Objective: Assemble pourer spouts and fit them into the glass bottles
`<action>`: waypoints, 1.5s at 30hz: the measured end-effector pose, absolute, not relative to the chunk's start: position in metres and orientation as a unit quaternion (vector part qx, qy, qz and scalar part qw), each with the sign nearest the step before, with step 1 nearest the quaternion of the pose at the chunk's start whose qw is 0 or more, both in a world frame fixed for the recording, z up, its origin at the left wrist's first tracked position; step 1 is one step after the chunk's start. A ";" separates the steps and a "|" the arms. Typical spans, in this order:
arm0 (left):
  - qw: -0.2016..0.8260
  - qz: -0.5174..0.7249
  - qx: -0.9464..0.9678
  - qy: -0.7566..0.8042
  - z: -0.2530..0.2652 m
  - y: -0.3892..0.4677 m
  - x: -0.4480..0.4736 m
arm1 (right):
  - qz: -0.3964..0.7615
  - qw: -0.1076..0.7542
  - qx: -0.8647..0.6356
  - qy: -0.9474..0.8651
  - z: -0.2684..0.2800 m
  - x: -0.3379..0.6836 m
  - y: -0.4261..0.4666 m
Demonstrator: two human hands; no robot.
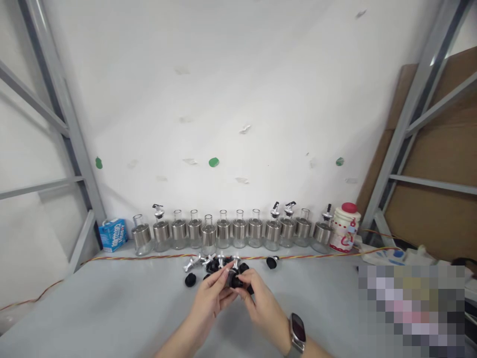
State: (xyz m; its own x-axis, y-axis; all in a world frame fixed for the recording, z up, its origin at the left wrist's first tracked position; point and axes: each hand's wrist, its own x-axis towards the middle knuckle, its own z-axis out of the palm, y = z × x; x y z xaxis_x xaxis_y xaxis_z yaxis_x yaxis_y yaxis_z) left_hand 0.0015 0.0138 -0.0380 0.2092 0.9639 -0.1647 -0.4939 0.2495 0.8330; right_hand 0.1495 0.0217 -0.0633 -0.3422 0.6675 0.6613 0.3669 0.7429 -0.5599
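Note:
My left hand (214, 291) and my right hand (257, 298) meet over the middle of the table, both closed on a black bottle stopper (235, 279). The fingers hide part of it. Just beyond them lies a loose cluster of silver pourer spouts (209, 259) and black stopper pieces, partly covered by my hands. A single black stopper (190, 279) lies left of my left hand, and a black and silver pourer part (272, 262) lies to the right. Behind stands a row of glass bottles with steel sleeves (223, 229); several carry pourer spouts (289, 209), the others have bare necks.
A blue carton (113, 234) stands at the row's left end, a white jar with a red lid (345, 228) at its right. A twisted red and yellow wire (149, 257) crosses the grey table (112, 308). Metal frame posts (80, 124) flank both sides.

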 end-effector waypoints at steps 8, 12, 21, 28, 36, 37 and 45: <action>0.674 0.530 0.345 0.383 -0.049 0.016 0.004 | -0.024 0.424 -0.335 -0.841 -0.057 0.148 0.018; 0.617 0.549 0.419 0.378 -0.048 0.016 0.008 | -0.028 0.423 -0.344 -0.838 -0.056 0.148 0.018; 0.527 0.560 0.513 0.382 -0.058 0.018 0.009 | 0.011 0.441 -0.329 -0.835 -0.059 0.149 0.016; 0.509 0.553 0.516 0.412 -0.052 0.019 0.003 | 0.108 0.454 -0.339 -0.817 -0.056 0.149 0.018; 0.511 0.542 0.526 0.410 -0.063 0.022 0.001 | 0.100 0.424 -0.403 -0.805 -0.056 0.149 0.020; 0.512 0.536 0.532 0.409 -0.065 0.022 0.001 | 0.088 0.414 -0.407 -0.809 -0.056 0.149 0.020; 0.447 0.466 0.629 0.433 -0.065 0.020 -0.004 | -0.066 0.301 -0.394 -0.866 -0.053 0.150 0.021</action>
State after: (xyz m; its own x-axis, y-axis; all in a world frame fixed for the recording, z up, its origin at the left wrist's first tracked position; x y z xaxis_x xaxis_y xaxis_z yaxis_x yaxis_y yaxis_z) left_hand -0.0042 0.0200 -0.0647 0.1898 0.9615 0.1986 0.1279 -0.2248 0.9660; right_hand 0.1502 0.0213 -0.0530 -0.5079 0.6426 0.5737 0.7219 0.6809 -0.1236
